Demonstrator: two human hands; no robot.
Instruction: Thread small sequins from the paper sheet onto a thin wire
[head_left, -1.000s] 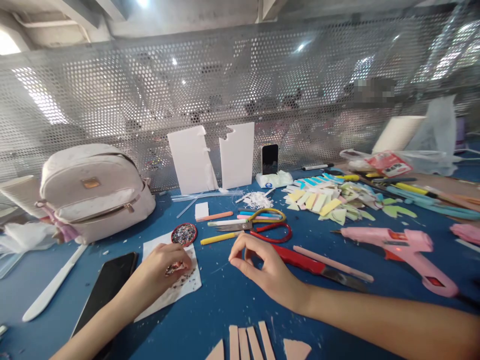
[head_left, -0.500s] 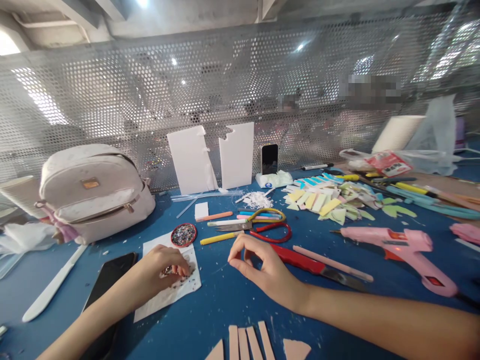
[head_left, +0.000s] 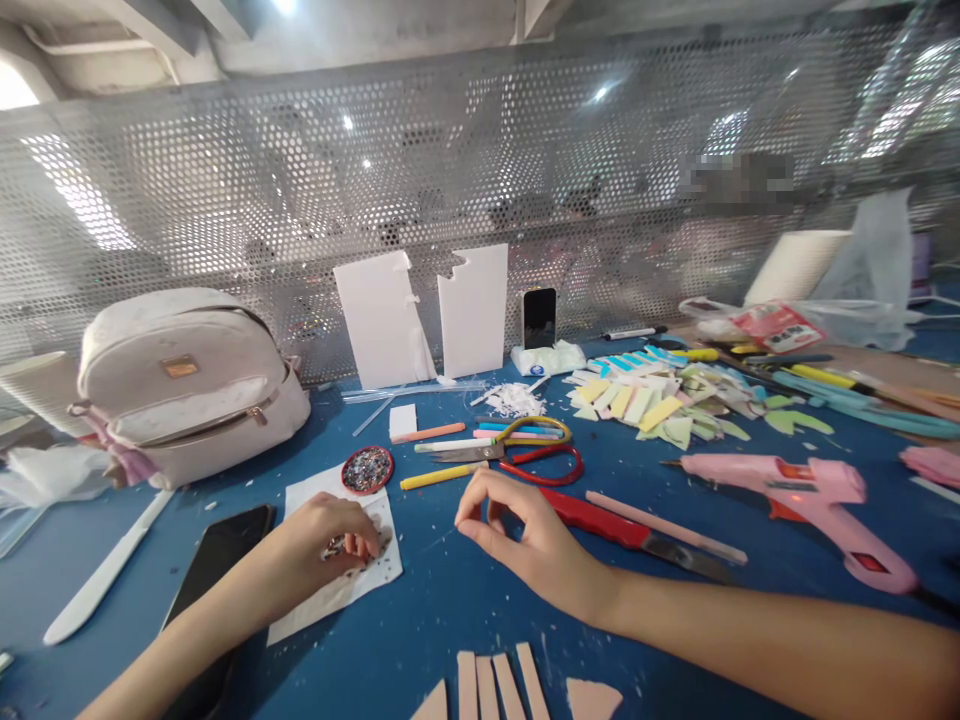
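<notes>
While L hand [head_left: 319, 545] pinches glittery sequins [head_left: 335, 547] on white paper [head_left: 315, 605], R hand [head_left: 525, 540] pinched, contents unclear.

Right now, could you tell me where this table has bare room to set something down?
Bare table lies between the white paper sheet, the right hand and the pink strips, and between the backpack and the foam boards. Crowded behind the right hand: scissors, pens, coloured scraps, glue gun.
</notes>
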